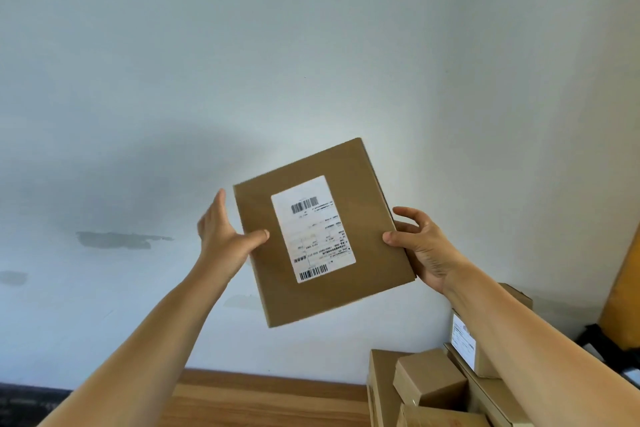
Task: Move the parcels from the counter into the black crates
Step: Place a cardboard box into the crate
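Flat brown parcel [325, 232] held up in the air in front of a pale wall [242, 45], tilted, broad face toward the camera, well above the worktop [263, 399]. White shipping label [313, 228] stuck on that face, barcodes at top and bottom, print too blurred to read. Gripped at both side edges: left hand [223, 232] with thumb pressed on the front face and fingers behind the left edge; right hand [420, 246] with thumb on the front near the right edge and fingers curled round behind. Both forearms bare, reaching up from the bottom of the view.

Below, a strip of light wooden worktop against the wall. At lower right, a stack of brown cardboard boxes [429, 381] piled on the worktop, one with a white label [463, 340] facing left, partly hidden behind the right forearm. Yellow-orange object [623, 298] at the far right edge, something dark beneath it, too little shown to tell what. Greyish patches on the wall at left.
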{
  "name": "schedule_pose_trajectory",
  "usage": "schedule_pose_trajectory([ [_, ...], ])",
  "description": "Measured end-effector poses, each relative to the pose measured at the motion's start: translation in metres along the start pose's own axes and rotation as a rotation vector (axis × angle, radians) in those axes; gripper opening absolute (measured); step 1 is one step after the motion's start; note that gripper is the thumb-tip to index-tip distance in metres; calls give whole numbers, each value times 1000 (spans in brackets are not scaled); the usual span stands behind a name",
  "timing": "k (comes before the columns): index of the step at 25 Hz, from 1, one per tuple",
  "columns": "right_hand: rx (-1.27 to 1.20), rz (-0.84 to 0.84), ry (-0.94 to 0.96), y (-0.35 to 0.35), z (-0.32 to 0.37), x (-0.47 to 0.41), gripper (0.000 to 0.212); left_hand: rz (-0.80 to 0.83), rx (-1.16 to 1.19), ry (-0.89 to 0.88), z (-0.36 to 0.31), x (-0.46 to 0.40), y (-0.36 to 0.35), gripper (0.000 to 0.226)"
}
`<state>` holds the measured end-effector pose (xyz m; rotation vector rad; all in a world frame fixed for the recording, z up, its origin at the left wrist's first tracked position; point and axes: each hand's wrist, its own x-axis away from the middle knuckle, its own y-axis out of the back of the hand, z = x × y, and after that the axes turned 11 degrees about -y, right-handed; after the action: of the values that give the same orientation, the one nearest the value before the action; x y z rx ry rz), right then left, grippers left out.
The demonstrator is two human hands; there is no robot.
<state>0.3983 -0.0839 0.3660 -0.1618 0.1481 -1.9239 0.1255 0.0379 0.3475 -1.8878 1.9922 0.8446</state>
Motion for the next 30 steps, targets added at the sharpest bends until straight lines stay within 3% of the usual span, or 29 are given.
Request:
schedule_pose_trajectory([
  [3, 217, -5, -8, -11, 13, 0, 64, -31, -336, -264, -21, -13, -4, 93],
  [8, 818, 93, 68, -41, 47, 0, 72, 399, -761, -737, -68, -41, -19, 91],
  [12, 1162, 146, 191, -67, 70, 2, 74, 796, -919, -624, -81, -55, -25, 91],
  [16, 1408, 172, 260, -69, 79, -1, 81, 830, -745, -495, -77, -50, -21, 78],
  [18, 1559, 89, 413, -66, 76, -2, 89, 763, -674, -483, -70, -45, -18, 80],
  [20, 1501, -50, 599, -62, 72, 0, 94, 657, -592, -439, -63, -43, -13, 81],
  [22, 1220, -166, 640, -50, 69, 3, 98, 563, -422, -325, -53, -43, -4, 78],
  [26, 708, -235, 323, -17, 48, -3, 107, 412, 79, -9, -30, -43, 11, 81],
  [30, 486, -206, 149, 4, 18, -6, 102, 311, 405, 130, -23, -37, 15, 37],
])
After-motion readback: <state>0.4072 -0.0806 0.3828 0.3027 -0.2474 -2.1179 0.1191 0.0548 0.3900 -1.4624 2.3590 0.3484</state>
